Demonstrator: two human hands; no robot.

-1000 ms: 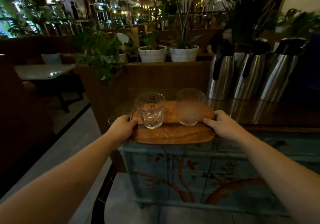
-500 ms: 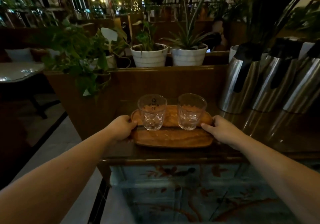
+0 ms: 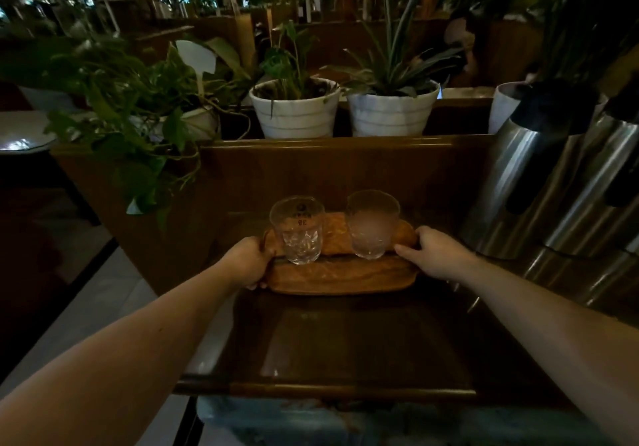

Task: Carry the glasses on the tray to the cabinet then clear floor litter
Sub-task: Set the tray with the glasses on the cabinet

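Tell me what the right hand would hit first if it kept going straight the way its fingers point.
The right hand points left along the tray, so it would probably meet the frosted glass first; its fingertips look close, though depth is unclear.

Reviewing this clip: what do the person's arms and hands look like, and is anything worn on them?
Both forearms are bare as far as the frame shows, with no sleeves in view. The left hand and right hand wear no gloves, and no watch, bracelet or rings are visible in the dim light.

left glass [image 3: 297, 229], mirrored "38" printed
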